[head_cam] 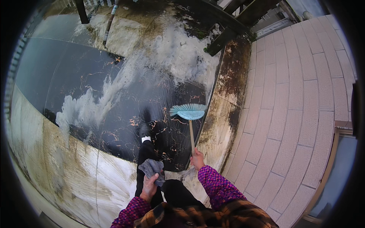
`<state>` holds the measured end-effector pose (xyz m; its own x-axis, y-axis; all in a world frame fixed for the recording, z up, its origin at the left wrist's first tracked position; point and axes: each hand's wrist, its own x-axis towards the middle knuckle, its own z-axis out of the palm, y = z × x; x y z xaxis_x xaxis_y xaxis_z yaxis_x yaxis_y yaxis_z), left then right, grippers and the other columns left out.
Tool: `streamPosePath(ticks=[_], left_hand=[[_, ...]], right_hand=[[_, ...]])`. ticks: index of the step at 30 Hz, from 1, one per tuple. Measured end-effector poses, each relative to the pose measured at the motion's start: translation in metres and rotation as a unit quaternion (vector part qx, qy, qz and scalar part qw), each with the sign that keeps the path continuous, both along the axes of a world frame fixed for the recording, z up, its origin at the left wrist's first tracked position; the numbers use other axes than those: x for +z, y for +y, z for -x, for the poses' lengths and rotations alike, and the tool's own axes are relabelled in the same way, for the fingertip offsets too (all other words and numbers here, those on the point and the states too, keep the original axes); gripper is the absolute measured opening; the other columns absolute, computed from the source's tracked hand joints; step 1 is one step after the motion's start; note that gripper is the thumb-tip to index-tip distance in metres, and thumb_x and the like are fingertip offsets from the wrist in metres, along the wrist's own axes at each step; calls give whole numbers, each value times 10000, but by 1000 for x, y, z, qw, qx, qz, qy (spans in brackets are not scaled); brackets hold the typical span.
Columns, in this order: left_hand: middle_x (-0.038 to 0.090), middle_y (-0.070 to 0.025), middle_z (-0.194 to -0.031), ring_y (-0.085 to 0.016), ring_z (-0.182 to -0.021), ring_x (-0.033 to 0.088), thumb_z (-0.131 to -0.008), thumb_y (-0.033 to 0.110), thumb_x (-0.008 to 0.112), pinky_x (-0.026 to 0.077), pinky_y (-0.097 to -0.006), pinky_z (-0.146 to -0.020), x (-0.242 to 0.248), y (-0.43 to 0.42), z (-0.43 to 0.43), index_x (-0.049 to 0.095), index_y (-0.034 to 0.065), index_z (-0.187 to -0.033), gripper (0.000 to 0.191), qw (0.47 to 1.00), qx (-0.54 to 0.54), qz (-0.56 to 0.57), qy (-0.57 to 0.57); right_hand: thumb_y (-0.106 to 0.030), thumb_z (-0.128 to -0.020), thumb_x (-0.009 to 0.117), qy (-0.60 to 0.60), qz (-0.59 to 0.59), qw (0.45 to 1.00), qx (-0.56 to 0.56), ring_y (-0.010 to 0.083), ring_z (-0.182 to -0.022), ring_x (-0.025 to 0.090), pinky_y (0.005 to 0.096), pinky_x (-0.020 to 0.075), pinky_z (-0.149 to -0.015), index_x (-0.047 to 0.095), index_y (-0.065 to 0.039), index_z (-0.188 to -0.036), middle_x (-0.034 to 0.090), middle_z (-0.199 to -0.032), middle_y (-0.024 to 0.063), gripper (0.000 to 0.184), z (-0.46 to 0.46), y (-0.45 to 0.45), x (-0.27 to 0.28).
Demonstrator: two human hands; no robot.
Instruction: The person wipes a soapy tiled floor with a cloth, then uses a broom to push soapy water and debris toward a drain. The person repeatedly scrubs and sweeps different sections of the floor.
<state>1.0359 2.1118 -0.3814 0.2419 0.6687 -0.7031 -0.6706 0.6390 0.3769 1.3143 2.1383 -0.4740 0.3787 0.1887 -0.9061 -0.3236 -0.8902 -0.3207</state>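
My left hand (149, 185) grips a crumpled grey cloth (152, 168) in front of my legs. To its right, my right hand (197, 160) is closed around the light handle (191, 134) of a broom. The broom's pale blue bristle head (190, 111) lies over the wet black, marbled floor, close to its raised right border. Whitish foam (182, 59) spreads over the floor ahead, and a streak of it runs down to the left. One dark shoe (145, 129) stands on the black floor left of the broom.
A stained stone edging (216, 119) runs along the right side, beside a wall of pinkish tiles (293, 99). Dark beams (218, 41) stand at the top right. A pole (109, 25) leans at the upper left. Pale, streaked flooring (114, 176) lies at the lower left.
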Motion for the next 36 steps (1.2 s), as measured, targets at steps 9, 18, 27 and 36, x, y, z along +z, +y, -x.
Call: streamPosePath(ticks=[9, 18, 27, 36], left_hand=[[604, -105, -1094, -221, -982, 600, -854, 218, 640, 496, -357, -845, -11, 116, -5, 486, 21, -1244, 463, 995, -50, 90, 9], [614, -81, -1054, -185, -955, 591, -874, 118, 602, 475, -317, -840, -26, 208, -30, 506, 26, -1229, 379, 994, -10, 111, 4], [610, -85, -1037, -180, -938, 578, -878, 140, 592, 471, -313, -819, -46, 263, -71, 505, 23, -1225, 376, 994, 8, 101, 41], [587, -83, -1163, -177, -1017, 571, -852, 102, 618, 456, -298, -884, -36, 270, -98, 491, 9, -1263, 439, 983, -41, 94, 150]], right_hand=[[-143, -963, 453, -64, -133, 988, 46, 93, -387, 380, 261, 301, -342, 395, -191, -1426, 444, -553, -11, 469, -72, 300, -19], [-61, -928, 428, -29, -21, 998, -44, 111, -356, 382, 266, 303, -317, 427, -190, -1410, 469, -550, 18, 499, -95, 186, 19], [-137, -982, 436, 26, -134, 987, 88, 85, -392, 365, 239, 301, -341, 382, -236, -1437, 480, -605, 3, 469, -233, 328, 5], [-119, -949, 474, 73, -68, 995, 2, 89, -373, 374, 252, 295, -335, 415, -272, -1418, 449, -557, -12, 497, -119, 411, -20]])
